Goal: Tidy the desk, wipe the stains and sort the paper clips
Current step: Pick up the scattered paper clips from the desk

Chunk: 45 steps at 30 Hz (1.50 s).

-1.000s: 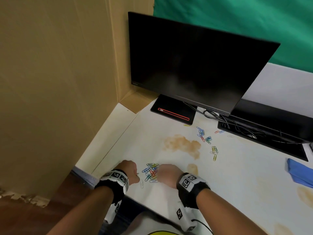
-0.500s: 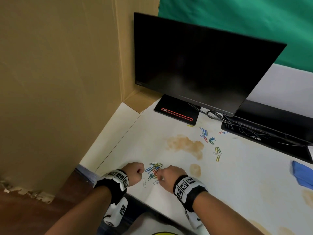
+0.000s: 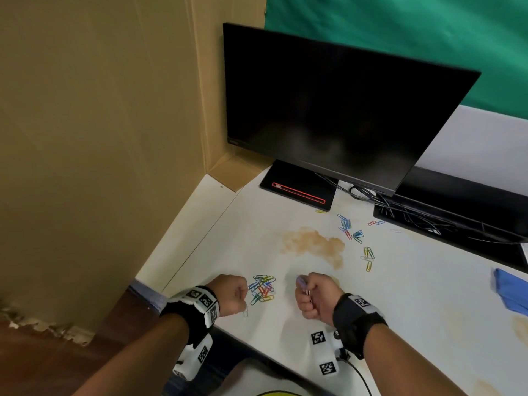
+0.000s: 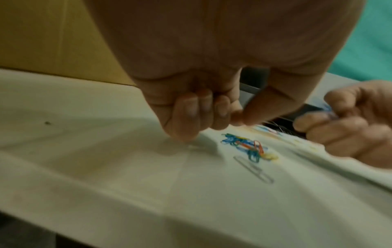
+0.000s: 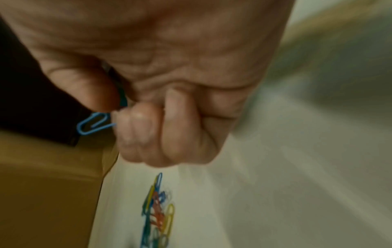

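Note:
A small pile of coloured paper clips (image 3: 263, 290) lies near the front edge of the white desk (image 3: 414, 310), between my two hands. My left hand (image 3: 243, 294) is a fist just left of the pile, fingers curled and thumb against the forefinger (image 4: 235, 117); nothing shows in it. A white clip (image 3: 245, 311) lies on the desk beside it. My right hand (image 3: 304, 290), raised just right of the pile, pinches a blue paper clip (image 5: 95, 124) between thumb and curled fingers. More clips (image 3: 347, 227) are scattered farther back. A brown stain (image 3: 311, 242) spreads behind the pile.
A black monitor (image 3: 328, 104) stands at the back on its base (image 3: 297, 190), with cables (image 3: 400, 207) to its right. A cardboard wall (image 3: 100, 138) closes off the left side. A blue cloth (image 3: 511, 292) lies at the right edge. Fainter stains (image 3: 520, 324) mark the right.
My right hand has lifted off the clip pile and drawn to the right, holding a blue clip. The left hand stays in a fist beside the pile.

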Each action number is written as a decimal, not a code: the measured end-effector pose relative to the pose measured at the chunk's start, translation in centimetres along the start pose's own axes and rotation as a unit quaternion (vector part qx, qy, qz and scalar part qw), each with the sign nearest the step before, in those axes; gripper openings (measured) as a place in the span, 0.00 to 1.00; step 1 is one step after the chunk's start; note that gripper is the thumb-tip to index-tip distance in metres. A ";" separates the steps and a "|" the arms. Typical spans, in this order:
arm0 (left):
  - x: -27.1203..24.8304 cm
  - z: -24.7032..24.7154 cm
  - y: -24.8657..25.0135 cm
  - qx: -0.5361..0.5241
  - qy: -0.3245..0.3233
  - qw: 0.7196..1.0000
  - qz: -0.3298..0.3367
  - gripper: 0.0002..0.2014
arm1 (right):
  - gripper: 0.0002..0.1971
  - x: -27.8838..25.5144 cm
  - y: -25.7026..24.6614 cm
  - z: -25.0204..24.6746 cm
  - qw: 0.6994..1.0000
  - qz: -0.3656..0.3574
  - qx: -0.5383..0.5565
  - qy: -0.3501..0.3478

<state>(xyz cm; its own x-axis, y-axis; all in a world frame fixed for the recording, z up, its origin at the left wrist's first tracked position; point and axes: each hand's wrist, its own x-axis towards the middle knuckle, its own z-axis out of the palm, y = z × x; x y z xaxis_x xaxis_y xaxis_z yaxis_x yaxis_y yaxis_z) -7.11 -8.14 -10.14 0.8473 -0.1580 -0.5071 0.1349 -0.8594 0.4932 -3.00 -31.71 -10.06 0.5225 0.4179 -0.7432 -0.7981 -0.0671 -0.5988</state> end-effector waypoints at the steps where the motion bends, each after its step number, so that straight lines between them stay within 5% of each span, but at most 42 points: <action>1: -0.1 0.2 -0.1 0.009 -0.006 1.000 0.010 0.06 | 0.05 -0.2 0.0 -0.2 0.999 -0.012 0.037 -0.021; 4: -0.2 0.6 -0.4 0.090 -0.032 0.994 0.046 0.13 | 0.07 -0.5 0.0 -0.2 0.996 -0.034 0.067 -0.056; 10: 0.5 0.4 -0.2 0.162 -0.046 0.984 0.051 0.09 | 0.02 -0.1 -0.1 0.8 0.996 -0.049 0.016 -0.074; 15: 1.1 0.5 0.0 0.179 -0.059 0.981 0.037 0.07 | 0.21 1.3 -0.1 1.5 0.987 -0.028 -0.157 0.006; 16: 1.1 0.5 0.0 0.172 -0.059 0.983 0.037 0.04 | 0.19 1.5 -0.2 1.6 0.964 -0.031 -0.261 0.038; 18: 1.0 0.7 -0.1 0.151 -0.053 0.987 0.034 0.04 | 0.10 1.9 -0.2 1.7 0.867 -0.070 -0.480 0.115; 20: 0.9 1.0 -0.1 0.108 -0.035 0.993 0.021 0.07 | 0.04 2.1 -0.3 1.8 0.802 -0.104 -0.566 0.159; 24: 1.0 0.8 0.0 -0.016 0.037 0.999 -0.008 0.17 | 0.19 3.1 -1.0 2.4 0.737 -0.138 -0.637 0.177; 28: 1.5 0.4 -0.2 -0.166 0.079 0.981 -0.056 0.18 | 0.14 4.0 -1.4 2.7 0.666 -0.131 -0.713 0.176; 30: 1.8 0.3 -0.1 -0.186 0.088 0.977 -0.061 0.16 | 0.13 4.1 -1.4 2.6 0.654 -0.119 -0.727 0.173; 33: 2.2 0.1 0.3 -0.207 0.069 0.974 -0.060 0.13 | 0.15 3.6 -1.8 2.3 0.672 -0.078 -0.722 0.144; 35: 2.6 0.1 0.7 -0.211 0.068 0.973 -0.060 0.12 | 0.11 3.0 -2.1 2.3 0.715 -0.050 -0.688 0.118; 38: 2.9 0.0 1.5 -0.148 0.083 0.984 -0.059 0.13 | 0.06 2.3 -2.2 2.1 0.899 -0.020 -0.425 0.104; 40: 2.9 -0.2 1.9 -0.094 0.084 0.990 -0.056 0.16 | 0.03 1.9 -2.3 2.0 0.978 -0.016 -0.184 0.094; 42: 2.9 -0.4 2.2 -0.039 0.081 0.995 -0.054 0.21 | 0.08 1.6 -2.4 1.8 0.994 -0.035 -0.069 0.073; 45: 2.7 -0.7 2.5 0.037 0.068 0.996 -0.050 0.21 | 0.09 1.7 -2.7 1.7 0.991 -0.058 -0.100 0.066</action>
<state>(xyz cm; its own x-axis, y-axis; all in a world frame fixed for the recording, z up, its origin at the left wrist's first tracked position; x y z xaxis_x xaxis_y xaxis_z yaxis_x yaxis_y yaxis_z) -4.10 -10.40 -9.78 0.8937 -0.0063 -0.4486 0.1887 -0.9019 0.3886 -0.50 -29.22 -9.23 0.6527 0.3128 -0.6901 -0.6615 -0.2088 -0.7203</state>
